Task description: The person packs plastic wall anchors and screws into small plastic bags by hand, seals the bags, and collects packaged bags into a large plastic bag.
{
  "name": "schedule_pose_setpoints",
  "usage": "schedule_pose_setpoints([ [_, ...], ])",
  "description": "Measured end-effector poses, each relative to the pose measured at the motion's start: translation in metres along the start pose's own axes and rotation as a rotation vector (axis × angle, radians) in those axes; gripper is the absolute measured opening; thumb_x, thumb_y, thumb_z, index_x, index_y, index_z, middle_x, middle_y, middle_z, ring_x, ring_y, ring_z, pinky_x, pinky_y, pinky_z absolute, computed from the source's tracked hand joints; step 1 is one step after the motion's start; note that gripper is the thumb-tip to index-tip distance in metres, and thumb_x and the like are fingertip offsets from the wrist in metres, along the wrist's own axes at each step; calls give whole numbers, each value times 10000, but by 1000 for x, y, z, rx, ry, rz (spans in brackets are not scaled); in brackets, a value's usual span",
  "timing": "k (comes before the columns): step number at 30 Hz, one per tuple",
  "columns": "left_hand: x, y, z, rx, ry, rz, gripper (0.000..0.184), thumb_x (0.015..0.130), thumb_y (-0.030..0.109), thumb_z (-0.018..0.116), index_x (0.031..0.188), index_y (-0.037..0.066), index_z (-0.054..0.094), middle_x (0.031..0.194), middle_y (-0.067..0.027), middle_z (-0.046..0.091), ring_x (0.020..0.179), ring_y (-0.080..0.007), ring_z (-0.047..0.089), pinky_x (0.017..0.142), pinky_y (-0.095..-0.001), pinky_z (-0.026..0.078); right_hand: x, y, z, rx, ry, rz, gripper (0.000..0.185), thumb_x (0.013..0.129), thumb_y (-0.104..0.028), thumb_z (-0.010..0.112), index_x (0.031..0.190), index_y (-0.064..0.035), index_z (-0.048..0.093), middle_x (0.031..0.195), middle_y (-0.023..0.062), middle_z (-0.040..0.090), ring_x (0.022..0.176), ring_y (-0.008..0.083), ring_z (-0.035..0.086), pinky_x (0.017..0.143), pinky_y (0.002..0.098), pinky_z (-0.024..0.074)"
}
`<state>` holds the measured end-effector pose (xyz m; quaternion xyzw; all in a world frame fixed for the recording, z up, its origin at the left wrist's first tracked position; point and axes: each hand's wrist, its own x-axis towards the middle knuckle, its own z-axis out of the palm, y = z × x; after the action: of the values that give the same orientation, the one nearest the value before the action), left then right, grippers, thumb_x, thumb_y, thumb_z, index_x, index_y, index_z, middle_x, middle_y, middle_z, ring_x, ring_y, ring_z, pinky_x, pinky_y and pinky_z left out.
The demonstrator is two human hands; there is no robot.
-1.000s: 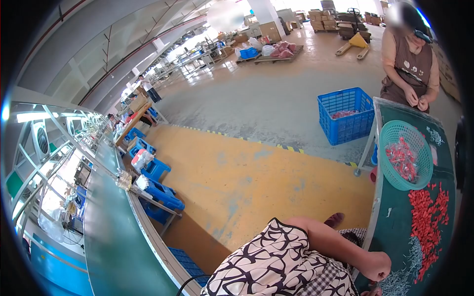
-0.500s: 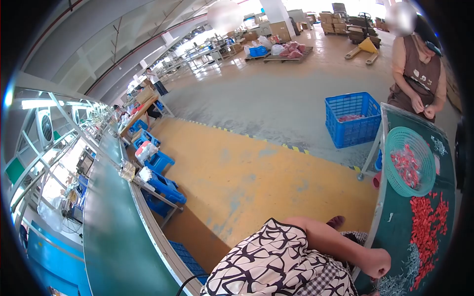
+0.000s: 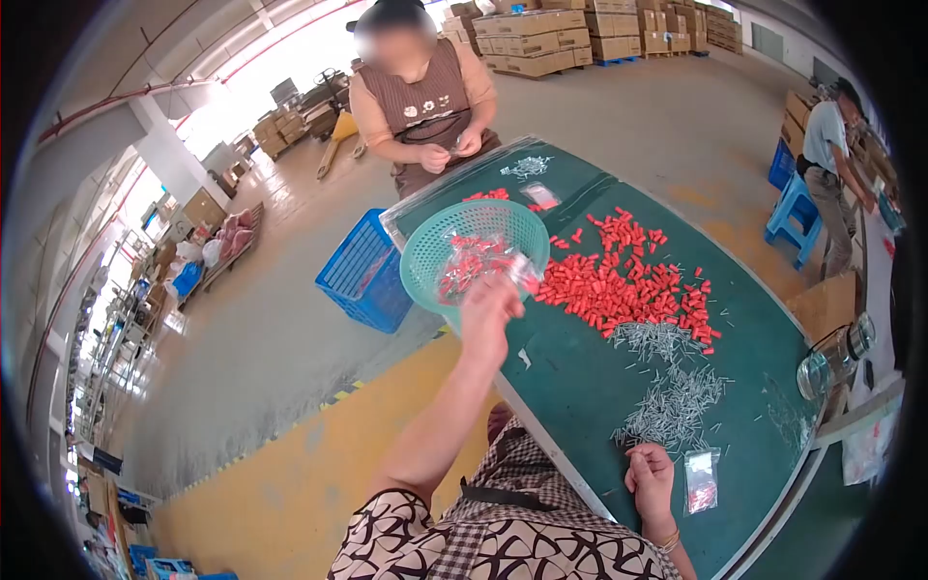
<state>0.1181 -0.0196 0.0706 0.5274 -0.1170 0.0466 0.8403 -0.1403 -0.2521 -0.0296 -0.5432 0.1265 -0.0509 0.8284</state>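
My left hand (image 3: 490, 307) is closed on a small clear plastic bag (image 3: 523, 274) with red bits in it, at the near rim of a green mesh basket (image 3: 425, 256). More clear bags with red pieces (image 3: 469, 263) lie inside that basket. My right hand (image 3: 650, 478) rests low over the table with curled fingers; whatever they hold is hidden. Just beyond it spreads a pile of grey screws (image 3: 674, 398). Beside it on the right lies a filled clear bag (image 3: 702, 480). Many red plastic plugs (image 3: 604, 285) are heaped past the screws.
Across the green table (image 3: 580, 396), a person (image 3: 430, 106) handles something small near more screws (image 3: 528, 167). A blue crate (image 3: 362, 275) stands on the floor at left. A glass jar (image 3: 836, 358) sits at the right edge. Another person (image 3: 833, 169) stands far right.
My view has swung right to the table. My left hand, a fist near the screws before, is now at the basket with a bag. My right hand has come into view.
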Motion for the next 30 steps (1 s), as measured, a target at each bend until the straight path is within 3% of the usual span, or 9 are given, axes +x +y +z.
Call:
schedule_pose_setpoints([
  [4,30,26,-4,-250,203,-231,80,882,130,606,910,59,583,809,-37,632,653,-113,592,584,-246,474,-1,-5,6,-80,-21,-9,43,931,-25,577,949,-4,610,706,-13,540,494,34,430,432,181,338],
  [9,-71,2,10,99,-230,-462,289,890,183,664,1122,22,604,900,-61,660,679,-108,596,632,-254,500,-1,-2,5,-54,-16,20,42,923,-23,585,949,1,608,694,-9,535,494,39,440,428,178,325],
  [11,-115,-10,25,291,-424,-490,150,891,89,630,1024,25,656,920,-33,666,790,-99,614,686,-268,511,1,1,4,29,-65,-25,200,972,-186,553,1033,1,586,695,-12,497,495,47,398,434,197,329],
  [13,-144,-30,32,570,-696,-80,133,873,134,671,960,35,685,925,-71,664,807,-174,627,724,-301,501,1,-4,13,192,-87,-38,332,1002,-313,508,1089,1,569,707,-12,479,494,53,369,439,214,338],
  [15,-166,-38,45,677,-849,-8,164,819,158,668,919,28,659,951,-105,614,887,-278,606,781,-386,489,0,8,19,387,-100,98,611,982,-587,352,1190,-43,537,842,21,552,552,86,412,509,266,386],
  [16,-166,-31,53,658,-924,281,197,762,174,675,902,38,651,994,-90,590,976,-288,565,839,-426,448,-1,4,37,467,53,209,621,981,-592,346,1211,-46,534,899,26,572,620,101,472,555,270,416],
  [20,-183,-38,44,966,-1029,386,238,727,215,679,921,79,668,1066,-80,582,1067,-286,505,902,-413,389,-7,-6,48,564,156,481,505,914,-545,554,1097,-80,628,946,68,625,823,222,597,695,370,502],
  [21,-187,-39,43,1006,-1052,420,237,736,216,671,932,83,675,1081,-81,584,1075,-288,505,913,-414,388,1,21,14,436,21,481,685,892,-657,473,1251,-84,584,1102,68,612,1005,231,589,832,406,498],
  [30,-229,-149,53,1569,-1023,692,227,791,198,527,849,20,655,1022,-87,610,1049,-261,509,964,-379,374,-10,9,44,566,-26,480,440,981,-403,480,1298,-99,496,1089,25,585,987,154,570,836,343,492],
])
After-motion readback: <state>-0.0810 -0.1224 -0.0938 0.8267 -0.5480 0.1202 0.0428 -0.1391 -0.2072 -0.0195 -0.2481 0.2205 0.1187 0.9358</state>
